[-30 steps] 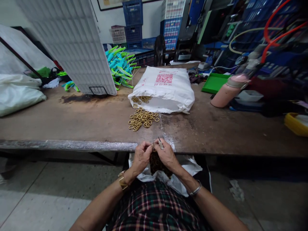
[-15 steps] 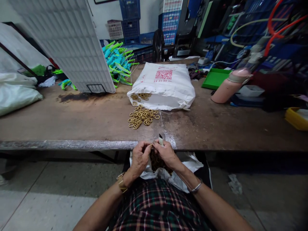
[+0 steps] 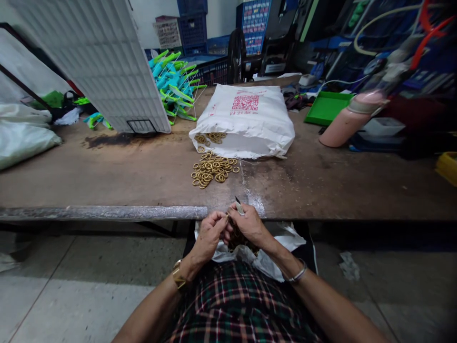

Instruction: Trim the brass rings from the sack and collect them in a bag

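My left hand [image 3: 210,235] is pinched on a small gold-coloured ring, of which only a sliver shows at the fingertips. Close beside it, my right hand [image 3: 250,226] grips a knife [image 3: 239,206] with a pale handle and a dark pointed blade, tip up and away from me. Both hands are over my lap, just in front of the table edge. Under them an open white bag [image 3: 291,238] holds many rings, partly hidden by the hands. A loose pile of gold-coloured rings [image 3: 214,167] lies on the table beyond.
Behind the pile a white sack [image 3: 246,121] lies with its mouth toward me, rings inside. A pale ribbed panel [image 3: 107,66] stands at left, beside green and blue clips [image 3: 174,85]. A pink bottle [image 3: 344,121] and green tray [image 3: 326,107] are at right on the brown table [image 3: 117,176].
My left hand's fingers have curled and shifted slightly near the right hand. The knife stays in my right hand, its blade turned a little. The camera view has moved slightly.
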The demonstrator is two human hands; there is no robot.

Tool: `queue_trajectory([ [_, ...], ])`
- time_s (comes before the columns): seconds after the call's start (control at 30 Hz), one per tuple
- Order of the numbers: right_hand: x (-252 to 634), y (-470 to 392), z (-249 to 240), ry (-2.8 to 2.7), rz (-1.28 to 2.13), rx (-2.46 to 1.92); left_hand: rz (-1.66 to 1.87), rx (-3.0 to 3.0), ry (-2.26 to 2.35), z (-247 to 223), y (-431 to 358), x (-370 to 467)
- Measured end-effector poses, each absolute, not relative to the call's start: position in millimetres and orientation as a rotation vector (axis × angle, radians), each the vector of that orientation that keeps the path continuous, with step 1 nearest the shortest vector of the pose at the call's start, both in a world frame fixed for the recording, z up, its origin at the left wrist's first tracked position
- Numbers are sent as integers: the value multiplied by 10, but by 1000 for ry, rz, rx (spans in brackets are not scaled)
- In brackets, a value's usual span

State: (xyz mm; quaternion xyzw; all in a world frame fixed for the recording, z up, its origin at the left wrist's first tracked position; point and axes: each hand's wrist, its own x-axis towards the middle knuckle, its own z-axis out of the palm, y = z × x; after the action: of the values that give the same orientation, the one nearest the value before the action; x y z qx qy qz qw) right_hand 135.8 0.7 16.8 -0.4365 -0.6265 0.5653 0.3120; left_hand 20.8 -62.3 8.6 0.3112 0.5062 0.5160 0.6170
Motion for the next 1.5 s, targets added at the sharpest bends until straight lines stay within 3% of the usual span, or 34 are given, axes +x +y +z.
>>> queue_trajectory([
  [0.13,1357,21,188,-1715,1438,-1160,1227,672,1122,84,-626,220],
  [0.4,1462,48,49,-2257,892,-1177,1283,742,1106,100,-604,184],
  [0.83,1435,8,67,-2531,715,-1285,1261,911,1221,121,-603,150],
  [1.1,1464,56,179,-2699,851,-1192,1246,1092,1249,47,-622,86],
  [1.3,1452,110,239,-2781,535,-1463,1199,1090,1182,239,-716,115],
  [1.5,1399,488,213,-2521,361,-1669,1161,776,926,332,-784,290],
])
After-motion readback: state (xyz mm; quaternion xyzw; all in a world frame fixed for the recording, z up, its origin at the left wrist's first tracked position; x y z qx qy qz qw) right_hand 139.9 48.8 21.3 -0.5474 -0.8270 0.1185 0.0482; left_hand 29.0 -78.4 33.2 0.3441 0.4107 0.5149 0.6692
